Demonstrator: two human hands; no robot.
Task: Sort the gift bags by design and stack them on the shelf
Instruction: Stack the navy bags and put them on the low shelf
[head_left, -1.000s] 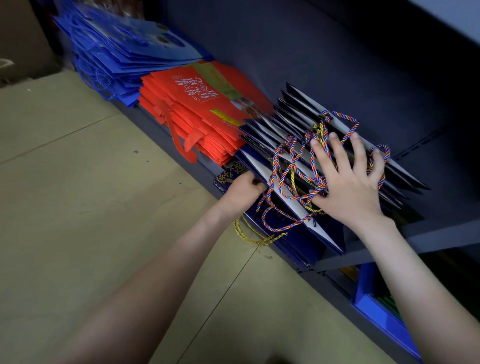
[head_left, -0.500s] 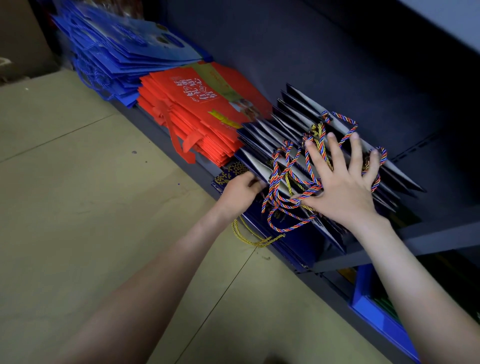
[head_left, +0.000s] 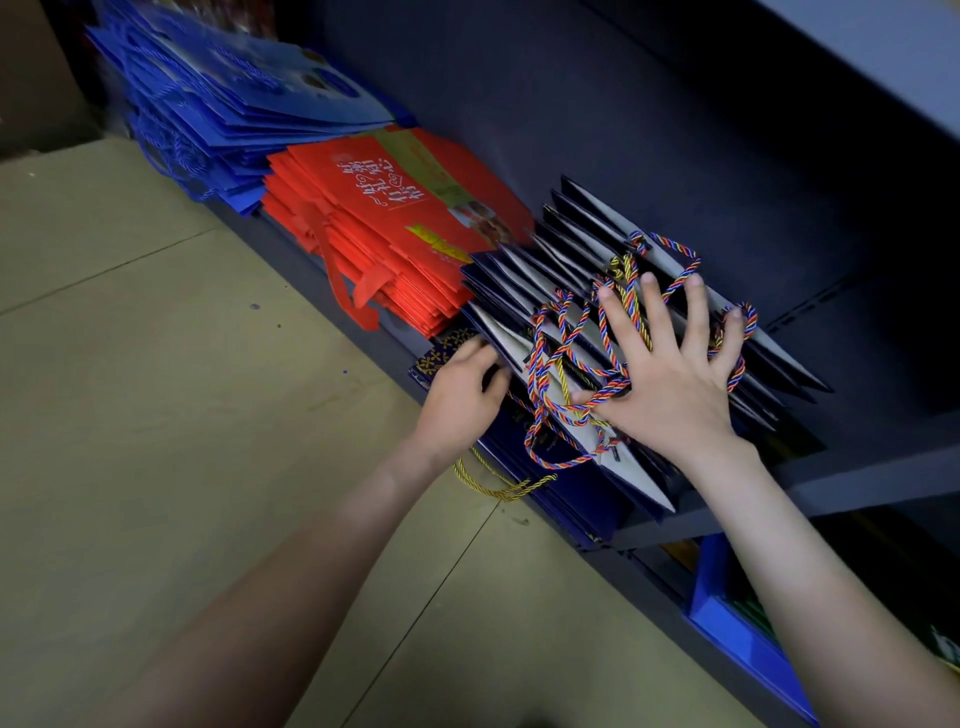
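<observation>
One head-worn camera, tilted, looks steeply down from close above at a low shelf (head_left: 857, 483) and the floor (head_left: 156, 415).

White script on the top red bag (head_left: 363, 208) is illegible.

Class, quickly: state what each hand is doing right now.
Left hand: fingers curled round the edge of the navy gift bags.
Right hand: open, pressing flat on their rope handles.

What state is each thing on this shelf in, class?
navy gift bags, folded flat, fanned out
rope handles, tangled loosely on top
right hand, fingers spread, pressing the pile
left hand, gripping the pile's front edge
red gift bags, folded, stacked
blue gift bags, folded, stacked
yellow cord, dangling below the pile
</observation>
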